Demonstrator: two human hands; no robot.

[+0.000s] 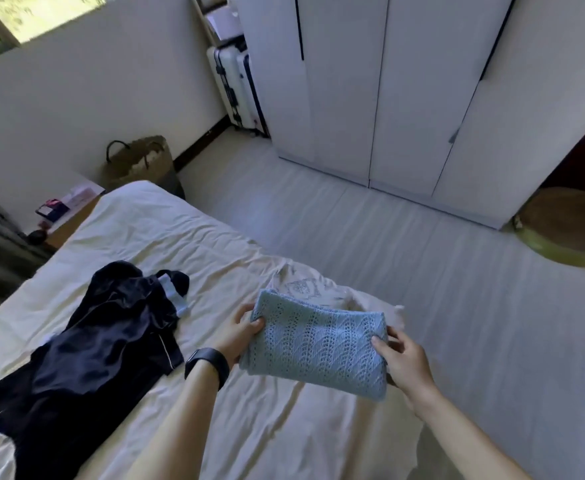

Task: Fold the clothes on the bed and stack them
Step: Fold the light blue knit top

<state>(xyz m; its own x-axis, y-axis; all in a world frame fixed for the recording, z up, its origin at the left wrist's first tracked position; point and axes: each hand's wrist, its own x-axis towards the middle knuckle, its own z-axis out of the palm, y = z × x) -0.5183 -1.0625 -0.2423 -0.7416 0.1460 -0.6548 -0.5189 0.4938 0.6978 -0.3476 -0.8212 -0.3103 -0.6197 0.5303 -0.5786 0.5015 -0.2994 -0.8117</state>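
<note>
Starting at the left, a rumpled heap of dark navy clothes (87, 344) sprawls across the bed (145, 230), not yet folded, with a pale sock-like piece (177, 299) poking out near its top. Next along comes the left hand (239, 336), black watch (207, 367) on the wrist, gripping the left end of the folded blue knit (318, 344), thumb on top and fingers tucked beneath. The knit is a tidy rectangle and looks lifted just clear of the sheet, with a crumpled white garment (318, 289) lying on the bed right behind it. On the right, the right hand (402, 358) pinches the other end, thumb over the top. Now the danger, as I see it: that open, lacy knit looks floppy, so if one hand lets go before the other, or has hold of only the upper layer, the fold could sag and fall open. It also hangs near the bed's right-hand edge, so set down carelessly it might slide to the floor. Dropped onto the crumpled white piece, it would make a lumpy, leaning base for any stack.
</note>
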